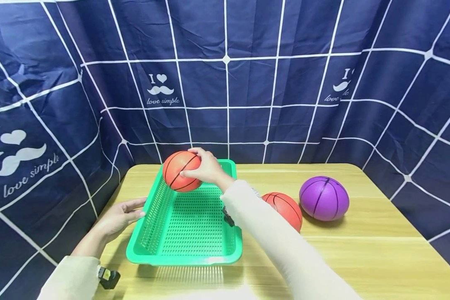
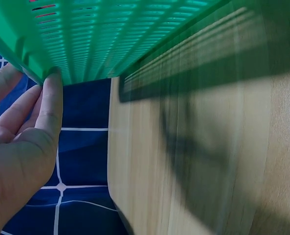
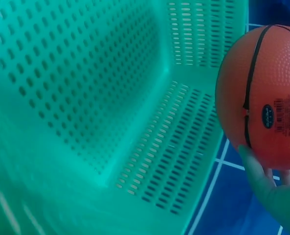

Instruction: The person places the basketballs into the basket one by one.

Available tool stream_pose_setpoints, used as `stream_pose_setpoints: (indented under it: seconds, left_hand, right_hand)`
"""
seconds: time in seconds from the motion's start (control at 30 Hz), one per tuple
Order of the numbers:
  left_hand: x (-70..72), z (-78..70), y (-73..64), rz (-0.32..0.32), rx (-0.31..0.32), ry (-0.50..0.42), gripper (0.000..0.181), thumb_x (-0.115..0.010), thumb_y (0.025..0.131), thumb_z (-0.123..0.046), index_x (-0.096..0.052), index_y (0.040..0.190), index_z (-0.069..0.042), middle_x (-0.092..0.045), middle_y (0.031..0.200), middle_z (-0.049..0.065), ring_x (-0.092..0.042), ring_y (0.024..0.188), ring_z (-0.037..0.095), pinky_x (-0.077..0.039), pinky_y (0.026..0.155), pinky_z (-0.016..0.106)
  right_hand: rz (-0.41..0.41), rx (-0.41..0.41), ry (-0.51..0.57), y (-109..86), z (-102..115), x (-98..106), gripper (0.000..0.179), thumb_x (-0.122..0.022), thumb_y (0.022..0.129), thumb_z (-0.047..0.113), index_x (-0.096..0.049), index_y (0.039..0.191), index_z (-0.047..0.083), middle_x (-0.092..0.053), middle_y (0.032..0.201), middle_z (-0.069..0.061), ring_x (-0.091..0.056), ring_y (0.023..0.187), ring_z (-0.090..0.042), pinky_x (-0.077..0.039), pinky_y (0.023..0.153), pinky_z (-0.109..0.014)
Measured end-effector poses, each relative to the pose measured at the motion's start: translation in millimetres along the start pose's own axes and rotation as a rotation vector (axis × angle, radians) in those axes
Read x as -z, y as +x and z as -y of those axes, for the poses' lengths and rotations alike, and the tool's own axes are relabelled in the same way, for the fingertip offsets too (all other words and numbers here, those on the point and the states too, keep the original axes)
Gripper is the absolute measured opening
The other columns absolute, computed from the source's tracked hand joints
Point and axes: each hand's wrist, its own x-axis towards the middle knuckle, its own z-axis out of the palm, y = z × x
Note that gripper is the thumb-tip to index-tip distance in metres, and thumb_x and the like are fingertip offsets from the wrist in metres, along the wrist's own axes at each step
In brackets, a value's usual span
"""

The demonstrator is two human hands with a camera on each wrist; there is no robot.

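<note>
An orange basketball (image 1: 182, 171) with black seams is above the far left part of a green plastic basket (image 1: 184, 260). My right hand (image 1: 207, 167) holds this ball from its right side, with the thumb across the front. In the right wrist view, the held basketball (image 3: 262, 98) shows a printed label, and part of the right hand (image 3: 272, 188) is below it. At the basket's left rim, my left hand (image 1: 117, 217) touches the outer edge with its fingertips. The left wrist view shows the thumb of the left hand (image 2: 25, 147) against the green side, fingers mostly straight.
A second orange basketball (image 1: 283, 208) lies right of the basket, partly hidden by the right sleeve (image 1: 285, 246). Beyond it sits a purple basketball (image 1: 324, 198). All stand on a wooden table (image 1: 360, 250), with a dark blue gridded curtain (image 1: 247, 83) behind and at both sides.
</note>
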Motion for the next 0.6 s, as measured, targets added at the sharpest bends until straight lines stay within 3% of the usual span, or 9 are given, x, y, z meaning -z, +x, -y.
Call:
stream_pose_setpoints:
  seconds: [0.2, 0.43, 0.6]
  left_hand:
    - [1.2, 1.4, -0.1, -0.002, 0.009, 0.019, 0.06, -0.057, 0.095, -0.006, -0.027, 0.14, 0.018, -0.029, 0.142, 0.036, -0.051, 0.109, 0.003, -0.041, 0.091, 0.017]
    - [2.1, 1.2, 0.8, 0.002, 0.014, 0.059, 0.06, -0.056, 0.096, -0.008, -0.026, 0.142, 0.016, -0.029, 0.143, 0.036, -0.039, 0.126, 0.033, -0.041, 0.092, 0.018]
    - [1.1, 1.4, 0.8, -0.012, 0.028, 0.051, 0.061, -0.058, 0.095, -0.009, -0.027, 0.142, 0.015, -0.03, 0.143, 0.035, -0.041, 0.125, 0.03, -0.041, 0.092, 0.019]
  right_hand:
    - [-0.048, -0.046, 0.006, 2.4, -7, -14, 0.072, -0.082, 0.072, 0.034, -0.049, 0.135, 0.023, -0.049, 0.121, -0.009, -0.05, 0.105, -0.024, -0.049, 0.082, -0.039]
    - [-0.099, -0.102, 0.052, 3.5, -16, -26, 0.073, -0.08, 0.074, 0.036, -0.047, 0.137, 0.02, -0.046, 0.124, -0.013, -0.051, 0.104, -0.028, -0.051, 0.081, -0.041]
    - [-0.114, -0.123, 0.02, 2.8, -24, -34, 0.073, -0.08, 0.074, 0.037, -0.046, 0.137, 0.02, -0.046, 0.126, -0.013, -0.049, 0.107, -0.027, -0.05, 0.081, -0.04]
